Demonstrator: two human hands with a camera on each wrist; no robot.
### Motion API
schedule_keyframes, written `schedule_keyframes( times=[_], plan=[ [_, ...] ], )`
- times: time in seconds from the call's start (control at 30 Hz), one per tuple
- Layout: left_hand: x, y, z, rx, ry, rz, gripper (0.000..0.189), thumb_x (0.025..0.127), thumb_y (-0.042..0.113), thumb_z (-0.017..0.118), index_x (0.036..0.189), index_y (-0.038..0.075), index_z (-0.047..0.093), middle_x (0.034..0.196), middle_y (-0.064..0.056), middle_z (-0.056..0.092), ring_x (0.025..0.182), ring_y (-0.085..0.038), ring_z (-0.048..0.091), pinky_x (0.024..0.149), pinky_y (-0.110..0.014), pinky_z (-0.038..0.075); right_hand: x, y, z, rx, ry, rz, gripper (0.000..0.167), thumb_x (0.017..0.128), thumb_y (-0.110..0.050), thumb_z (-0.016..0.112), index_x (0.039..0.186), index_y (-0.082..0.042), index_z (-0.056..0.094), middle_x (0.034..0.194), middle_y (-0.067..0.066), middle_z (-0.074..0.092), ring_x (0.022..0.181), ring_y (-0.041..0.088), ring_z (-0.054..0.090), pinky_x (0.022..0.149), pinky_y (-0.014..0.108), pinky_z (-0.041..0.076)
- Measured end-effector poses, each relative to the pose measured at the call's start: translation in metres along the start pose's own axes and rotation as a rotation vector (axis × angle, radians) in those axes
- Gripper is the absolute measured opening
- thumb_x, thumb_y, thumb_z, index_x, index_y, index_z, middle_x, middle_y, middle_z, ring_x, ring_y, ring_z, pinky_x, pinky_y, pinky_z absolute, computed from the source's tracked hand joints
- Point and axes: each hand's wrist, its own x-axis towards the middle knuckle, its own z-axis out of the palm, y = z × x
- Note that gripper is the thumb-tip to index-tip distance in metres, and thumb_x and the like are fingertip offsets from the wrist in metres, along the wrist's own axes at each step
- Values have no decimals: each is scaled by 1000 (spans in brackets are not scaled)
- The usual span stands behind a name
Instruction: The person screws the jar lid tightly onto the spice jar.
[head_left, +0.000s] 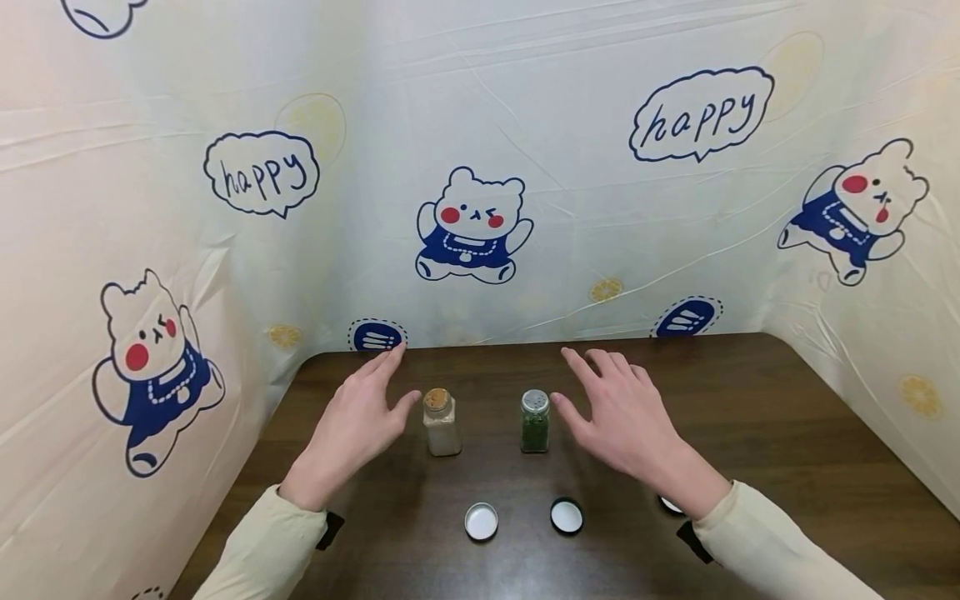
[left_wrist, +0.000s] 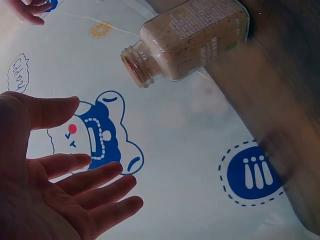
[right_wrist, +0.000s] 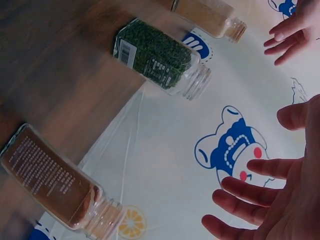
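My left hand (head_left: pixel 352 429) hovers just left of a glass spice jar of tan powder (head_left: pixel 443 437), its fingers spread and holding nothing. In the left wrist view that jar (left_wrist: pixel 200 37) shows an uncapped threaded neck, apart from the thumb. My right hand (head_left: pixel 626 417) is held in the air right of a jar of green dried herbs (head_left: pixel 535 433) with a perforated silver-grey top. Its fingers are loosely extended and grip nothing. A third jar, of brown powder (right_wrist: pixel 52 182), appears uncapped in the right wrist view; the right hand and arm hide it from the head view.
Two upturned round lids, one silver-edged (head_left: pixel 481 522) and one black-rimmed (head_left: pixel 566 517), lie nearer me on the dark wooden table (head_left: pixel 420 550). Another lid (head_left: pixel 671 505) is partly hidden under the right wrist. A printed curtain (head_left: pixel 480 108) encloses the table's back and sides.
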Motion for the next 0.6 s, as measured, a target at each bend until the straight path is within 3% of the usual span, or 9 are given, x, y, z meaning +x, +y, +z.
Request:
schedule_keyframes(
  times=[0.23,0.6],
  plan=[
    [-2,-5,4,-46,-19,-9,73,94,20,80,156,-1,48,153,-24,53,136,-45,54,112,-59,43,-4,-6,0,-4,13,-17,63,100,-49,64,151,-13,57,130,14,63,119,36,57,97,59,46],
    [-2,-12,10,-89,-143,-81,77,94,23,83,156,-2,45,152,-25,53,135,-45,54,109,-61,45,-10,-11,5,17,23,-35,63,99,-50,66,149,-11,60,124,12,65,114,34,59,92,56,49]
  ],
)
